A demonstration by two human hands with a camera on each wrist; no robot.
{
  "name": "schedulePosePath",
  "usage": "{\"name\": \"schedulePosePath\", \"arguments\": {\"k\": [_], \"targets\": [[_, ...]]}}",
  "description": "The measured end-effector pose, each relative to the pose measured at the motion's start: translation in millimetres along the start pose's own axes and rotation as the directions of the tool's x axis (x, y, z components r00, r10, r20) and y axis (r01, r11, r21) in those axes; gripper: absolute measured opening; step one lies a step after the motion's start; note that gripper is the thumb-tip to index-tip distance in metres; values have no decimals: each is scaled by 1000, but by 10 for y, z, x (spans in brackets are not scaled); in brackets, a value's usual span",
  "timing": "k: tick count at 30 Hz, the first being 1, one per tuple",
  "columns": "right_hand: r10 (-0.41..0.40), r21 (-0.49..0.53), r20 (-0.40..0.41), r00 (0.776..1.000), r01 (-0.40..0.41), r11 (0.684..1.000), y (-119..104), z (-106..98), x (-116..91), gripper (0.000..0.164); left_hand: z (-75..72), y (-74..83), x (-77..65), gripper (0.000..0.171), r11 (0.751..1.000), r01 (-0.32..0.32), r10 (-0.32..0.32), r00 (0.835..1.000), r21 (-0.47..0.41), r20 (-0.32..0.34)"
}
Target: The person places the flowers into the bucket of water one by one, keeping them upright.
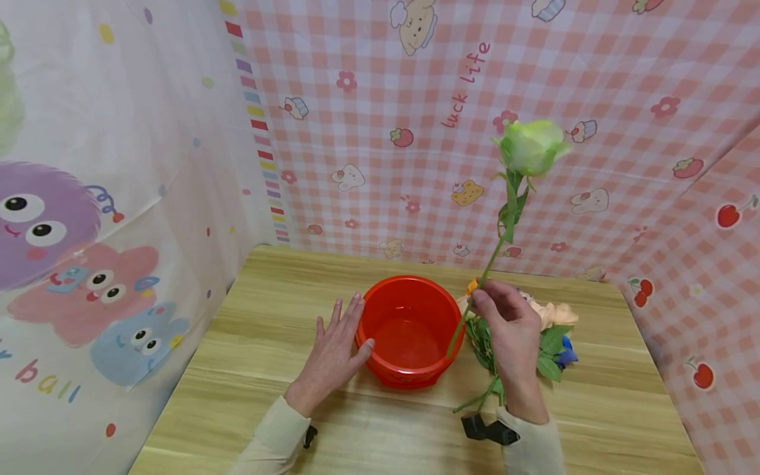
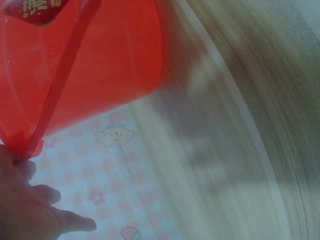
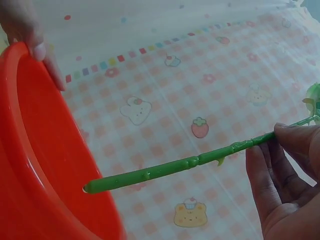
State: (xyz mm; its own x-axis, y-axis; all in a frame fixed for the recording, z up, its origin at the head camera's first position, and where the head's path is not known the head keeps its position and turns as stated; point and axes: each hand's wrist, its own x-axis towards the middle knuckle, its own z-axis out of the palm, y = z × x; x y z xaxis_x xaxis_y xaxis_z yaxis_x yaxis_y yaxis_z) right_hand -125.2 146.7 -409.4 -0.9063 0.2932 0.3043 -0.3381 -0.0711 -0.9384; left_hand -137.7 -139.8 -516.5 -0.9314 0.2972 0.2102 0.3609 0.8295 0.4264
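My right hand (image 1: 515, 330) pinches the green stem of an artificial white-green rose (image 1: 532, 148) between thumb and fingers. The bloom points up and away, and the stem's cut end overlaps the right inner side of a red plastic bucket (image 1: 410, 376) in the head view. In the right wrist view the stem (image 3: 170, 169) slants across, its tip close by the bucket's rim (image 3: 37, 170). With fingers mostly straight, my left hand (image 1: 334, 353) rests against the bucket's left rim. In the left wrist view, the bucket's handle (image 2: 62, 75) hangs down its outer wall.
Several other artificial flowers lie right of the bucket, partly behind my right hand: peach petals (image 1: 555, 313), a blue bloom (image 1: 567, 353) and green leaves (image 1: 551, 343). All rest on a wood-grain table (image 1: 237, 330). Printed cloths, one of pink gingham (image 1: 368, 99), hang around it.
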Motion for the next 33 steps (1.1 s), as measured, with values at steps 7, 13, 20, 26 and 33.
{"name": "schedulePosePath", "arguments": {"k": [7,13,20,26,33], "targets": [[-18,-20,38,999,19,1000,71,117,11,23,-4,2,-1,76,1000,-1,1,1000,-11,-6],[-14,-99,68,998,21,995,119,197,23,21,-7,4,0,76,1000,5,-5,1000,-17,1],[-1,-106,106,994,13,994,193,301,37,18,-8,2,-6,77,999,11,-11,1000,-34,7],[0,-95,161,987,15,995,274,380,43,17,-3,-3,-1,77,999,13,-13,1000,-33,5],[43,-134,201,979,-16,991,386,436,41,15,3,-7,1,76,1000,5,-5,1000,-29,-2]]}}
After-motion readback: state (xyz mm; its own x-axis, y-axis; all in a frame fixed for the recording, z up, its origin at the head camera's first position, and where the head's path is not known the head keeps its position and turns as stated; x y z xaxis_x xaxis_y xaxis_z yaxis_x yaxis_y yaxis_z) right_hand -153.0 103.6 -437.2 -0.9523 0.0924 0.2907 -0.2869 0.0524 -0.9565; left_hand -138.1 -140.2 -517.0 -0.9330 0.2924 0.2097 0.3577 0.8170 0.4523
